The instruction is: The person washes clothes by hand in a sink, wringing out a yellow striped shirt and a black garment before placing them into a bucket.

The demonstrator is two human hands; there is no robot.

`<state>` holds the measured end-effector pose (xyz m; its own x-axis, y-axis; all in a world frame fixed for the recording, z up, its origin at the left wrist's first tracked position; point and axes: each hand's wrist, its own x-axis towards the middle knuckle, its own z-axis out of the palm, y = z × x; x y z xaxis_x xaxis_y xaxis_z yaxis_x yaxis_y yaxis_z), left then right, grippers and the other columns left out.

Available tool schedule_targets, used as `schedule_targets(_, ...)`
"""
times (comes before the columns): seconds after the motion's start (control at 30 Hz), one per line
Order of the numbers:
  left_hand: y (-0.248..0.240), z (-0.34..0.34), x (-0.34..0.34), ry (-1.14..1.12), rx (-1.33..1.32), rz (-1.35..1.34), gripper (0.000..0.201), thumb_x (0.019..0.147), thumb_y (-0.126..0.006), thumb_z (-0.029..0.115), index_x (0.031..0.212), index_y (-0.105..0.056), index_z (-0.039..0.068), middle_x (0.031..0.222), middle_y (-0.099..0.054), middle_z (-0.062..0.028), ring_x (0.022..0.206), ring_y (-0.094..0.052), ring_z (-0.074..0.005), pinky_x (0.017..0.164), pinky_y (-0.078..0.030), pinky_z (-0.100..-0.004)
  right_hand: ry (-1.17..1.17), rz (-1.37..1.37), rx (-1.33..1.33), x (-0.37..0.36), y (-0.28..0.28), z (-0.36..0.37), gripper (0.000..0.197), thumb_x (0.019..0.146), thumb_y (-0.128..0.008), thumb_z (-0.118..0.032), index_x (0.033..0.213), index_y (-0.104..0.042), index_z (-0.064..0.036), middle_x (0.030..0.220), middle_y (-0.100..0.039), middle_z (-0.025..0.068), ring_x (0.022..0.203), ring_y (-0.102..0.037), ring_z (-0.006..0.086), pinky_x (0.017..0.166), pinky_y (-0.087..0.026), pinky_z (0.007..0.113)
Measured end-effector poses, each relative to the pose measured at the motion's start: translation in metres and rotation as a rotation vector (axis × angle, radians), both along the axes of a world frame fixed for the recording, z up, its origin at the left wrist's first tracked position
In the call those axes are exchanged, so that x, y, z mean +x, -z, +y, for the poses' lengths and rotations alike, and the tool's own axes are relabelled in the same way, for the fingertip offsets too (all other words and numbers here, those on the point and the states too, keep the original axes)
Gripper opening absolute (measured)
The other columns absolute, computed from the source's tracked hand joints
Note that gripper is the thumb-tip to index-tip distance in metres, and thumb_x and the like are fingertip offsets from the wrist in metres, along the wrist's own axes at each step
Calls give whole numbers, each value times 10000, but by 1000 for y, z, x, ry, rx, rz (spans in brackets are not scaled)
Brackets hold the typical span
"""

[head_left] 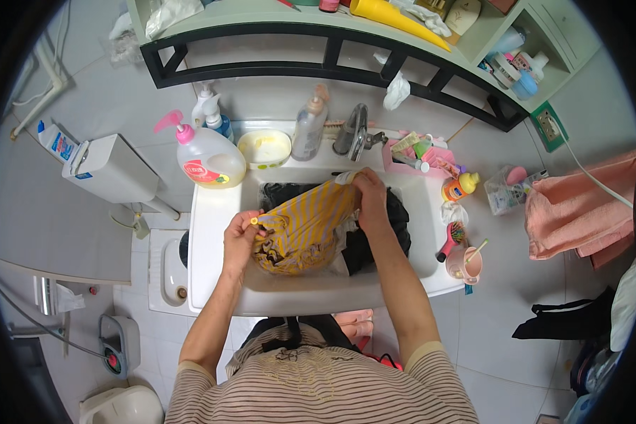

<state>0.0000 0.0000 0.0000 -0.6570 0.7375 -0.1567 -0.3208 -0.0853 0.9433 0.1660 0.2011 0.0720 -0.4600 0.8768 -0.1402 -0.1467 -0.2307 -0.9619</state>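
Both my hands hold a yellow and grey striped garment stretched over the white sink basin. My left hand pinches its left edge, with a small yellow piece showing at the fingertips. On the other side, my right hand is closed on the garment's upper right edge, near a whitish patch. The lower part of the cloth bunches down into the basin. Dark wet clothes lie under and behind it. Which kind of garment it is, I cannot tell.
Behind the basin stand a jug with a pink pump, a soap dish, a clear pump bottle and the faucet. A pink tray, a hairbrush and a pink cup line the right rim. A black-framed shelf overhangs.
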Motion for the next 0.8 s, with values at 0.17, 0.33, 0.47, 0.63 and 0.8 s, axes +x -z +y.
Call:
schedule_targets(0.17,5,-9,6,47,-117,-34,167,873,-510,0,1030,-562,16,899,-631,-50,560,-460,-61,535,-413,-189,76,64,28,32,11,11,80,812,-525,-95,846,-570,-38,772,-564,3,725,-539,108,665,-435,245)
schedule_targets(0.33,52,-13,-5,173,-299,285,148,817,-588,34,965,-598,33,854,-628,-46,634,-536,-95,531,-420,-207,179,-432,20,52,74,28,155,778,-564,-139,829,-579,7,747,-543,18,689,-482,120,633,-392,273)
schedule_targets(0.47,57,-23,16,280,-637,805,279,753,-655,117,1013,-598,35,856,-625,-118,759,-600,-214,652,-481,-315,31,-1037,740,56,111,-1,457,748,-594,-151,1170,-470,-27,1091,-539,173,1005,-503,339,846,-422,420)
schedule_targets(0.63,53,-18,44,367,-1063,1191,363,743,-599,202,1068,-567,43,959,-634,-158,825,-632,-332,732,-515,-417,-179,-831,1111,-3,139,-42,584,703,-668,-230,1213,-458,-39,1159,-514,191,1108,-467,346,953,-348,460)
schedule_targets(0.8,24,-24,44,349,-1015,913,282,749,-630,216,948,-650,17,820,-668,-138,746,-644,-264,671,-507,-350,-335,-1003,968,-22,135,-53,316,704,-679,-241,989,-623,-118,1042,-613,70,1080,-505,264,942,-337,468)
